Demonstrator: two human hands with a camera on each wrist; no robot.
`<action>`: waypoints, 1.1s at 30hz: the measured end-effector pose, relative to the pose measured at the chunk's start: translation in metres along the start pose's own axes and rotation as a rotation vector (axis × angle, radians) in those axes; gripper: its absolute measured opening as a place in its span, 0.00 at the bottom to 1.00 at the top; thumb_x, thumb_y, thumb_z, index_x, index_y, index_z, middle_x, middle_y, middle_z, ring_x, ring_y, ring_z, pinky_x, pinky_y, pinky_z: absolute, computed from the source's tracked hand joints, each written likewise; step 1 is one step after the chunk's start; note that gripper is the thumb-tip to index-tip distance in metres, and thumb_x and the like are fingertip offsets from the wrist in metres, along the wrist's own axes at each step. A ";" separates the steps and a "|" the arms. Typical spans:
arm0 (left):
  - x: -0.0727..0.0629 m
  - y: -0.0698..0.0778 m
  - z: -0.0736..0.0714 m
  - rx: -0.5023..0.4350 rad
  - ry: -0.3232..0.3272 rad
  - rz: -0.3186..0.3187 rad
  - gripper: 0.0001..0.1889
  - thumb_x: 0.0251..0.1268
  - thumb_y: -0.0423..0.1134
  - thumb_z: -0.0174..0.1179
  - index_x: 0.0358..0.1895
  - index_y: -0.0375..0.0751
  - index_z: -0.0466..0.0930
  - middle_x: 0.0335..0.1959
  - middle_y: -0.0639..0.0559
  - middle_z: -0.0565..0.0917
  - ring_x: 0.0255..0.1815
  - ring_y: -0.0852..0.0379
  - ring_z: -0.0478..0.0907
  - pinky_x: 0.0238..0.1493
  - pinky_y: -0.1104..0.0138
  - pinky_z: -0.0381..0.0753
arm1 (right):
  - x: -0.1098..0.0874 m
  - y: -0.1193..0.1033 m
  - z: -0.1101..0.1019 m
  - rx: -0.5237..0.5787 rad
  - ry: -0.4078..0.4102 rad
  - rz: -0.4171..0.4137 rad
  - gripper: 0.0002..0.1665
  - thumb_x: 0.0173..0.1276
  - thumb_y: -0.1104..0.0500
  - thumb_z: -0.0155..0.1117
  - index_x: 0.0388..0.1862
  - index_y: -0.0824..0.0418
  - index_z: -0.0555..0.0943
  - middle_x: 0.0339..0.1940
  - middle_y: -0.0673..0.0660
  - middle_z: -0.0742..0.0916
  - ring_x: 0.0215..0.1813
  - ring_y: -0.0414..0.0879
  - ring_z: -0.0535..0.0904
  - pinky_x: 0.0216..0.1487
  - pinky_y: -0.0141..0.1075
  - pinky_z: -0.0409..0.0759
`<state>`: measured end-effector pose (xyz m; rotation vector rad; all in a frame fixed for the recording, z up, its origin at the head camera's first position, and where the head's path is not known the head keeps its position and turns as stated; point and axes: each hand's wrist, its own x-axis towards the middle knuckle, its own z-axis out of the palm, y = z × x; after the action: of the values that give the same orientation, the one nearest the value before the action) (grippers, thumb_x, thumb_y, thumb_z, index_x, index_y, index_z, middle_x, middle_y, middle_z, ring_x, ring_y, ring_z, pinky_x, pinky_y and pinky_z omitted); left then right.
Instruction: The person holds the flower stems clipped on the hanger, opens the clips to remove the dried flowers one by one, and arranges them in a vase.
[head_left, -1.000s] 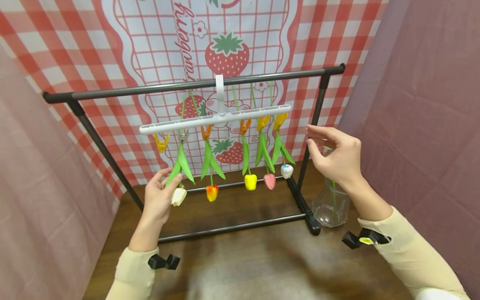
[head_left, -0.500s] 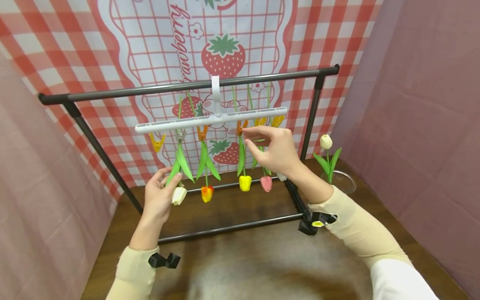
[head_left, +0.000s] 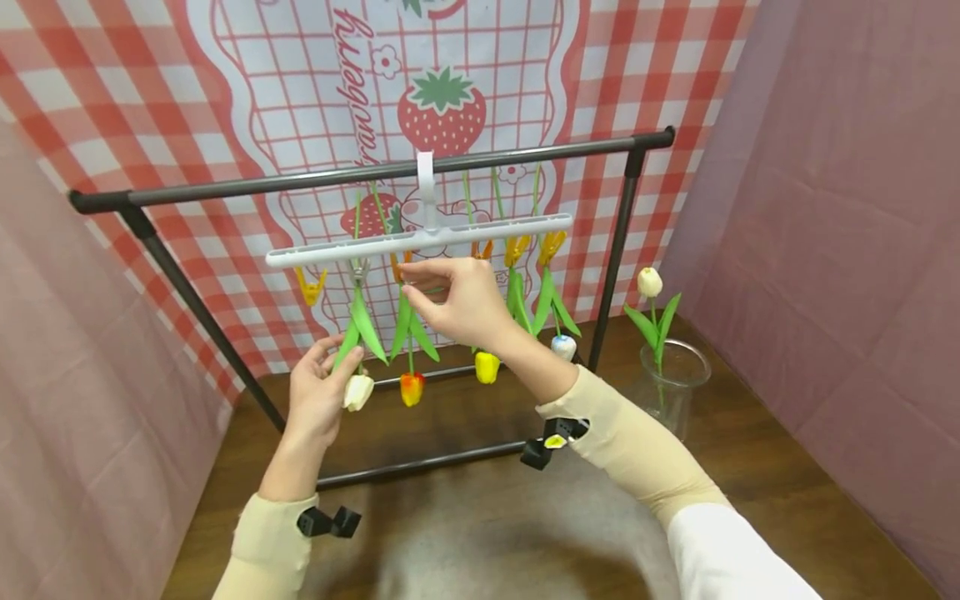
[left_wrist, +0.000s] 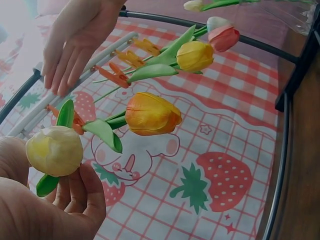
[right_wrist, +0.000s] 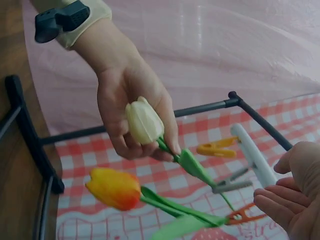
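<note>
A white tulip point(head_left: 358, 392) hangs head down from a grey clip point(head_left: 359, 271) on the white hanger point(head_left: 480, 230). My left hand point(head_left: 315, 396) pinches its stem and leaf just above the bloom. In the right wrist view the white bloom point(right_wrist: 144, 120) lies against that hand's fingers. My right hand point(head_left: 468, 302) is raised at the orange clip point(head_left: 400, 267), thumb and fingers apart with nothing held. Below that clip hangs an orange-red tulip point(head_left: 412, 388). The right hand covers part of the stem of the yellow tulip point(head_left: 487, 367) and hides the pink one in the head view.
The hanger hooks over a black rack point(head_left: 525, 157). A yellow clip point(head_left: 311, 287) at its left end holds no flower. A blue-white tulip point(head_left: 563, 347) hangs at the right. Another white tulip point(head_left: 649, 282) stands in a glass vase point(head_left: 697, 367) on the wooden table point(head_left: 750, 467).
My right hand has swept left from beside the vase, across the hanging tulips, to the orange clip. The left hand keeps its hold on the white tulip.
</note>
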<state>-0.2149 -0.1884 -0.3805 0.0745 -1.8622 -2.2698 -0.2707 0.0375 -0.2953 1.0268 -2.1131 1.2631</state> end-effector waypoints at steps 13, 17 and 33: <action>0.000 0.004 0.003 0.045 -0.005 0.004 0.10 0.80 0.31 0.60 0.58 0.39 0.74 0.27 0.62 0.88 0.23 0.66 0.81 0.21 0.75 0.80 | 0.015 -0.002 0.043 -0.043 -0.012 0.103 0.18 0.74 0.59 0.71 0.58 0.66 0.89 0.52 0.61 0.94 0.47 0.49 0.94 0.45 0.28 0.89; -0.002 0.004 0.002 0.040 -0.010 0.000 0.10 0.80 0.31 0.59 0.57 0.40 0.74 0.27 0.62 0.87 0.23 0.66 0.81 0.21 0.75 0.81 | 0.017 -0.002 0.052 -0.063 0.005 0.120 0.18 0.74 0.59 0.71 0.57 0.67 0.88 0.52 0.62 0.93 0.47 0.49 0.94 0.47 0.28 0.89; -0.005 0.003 0.000 0.027 -0.001 0.018 0.08 0.79 0.30 0.60 0.53 0.44 0.77 0.28 0.62 0.88 0.24 0.66 0.81 0.22 0.75 0.80 | 0.025 -0.001 0.077 -0.121 0.116 0.080 0.17 0.75 0.59 0.71 0.54 0.70 0.89 0.45 0.65 0.94 0.42 0.49 0.95 0.43 0.26 0.89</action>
<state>-0.2101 -0.1881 -0.3781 0.0612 -1.8864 -2.2336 -0.2870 -0.0399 -0.3130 0.8053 -2.1309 1.1854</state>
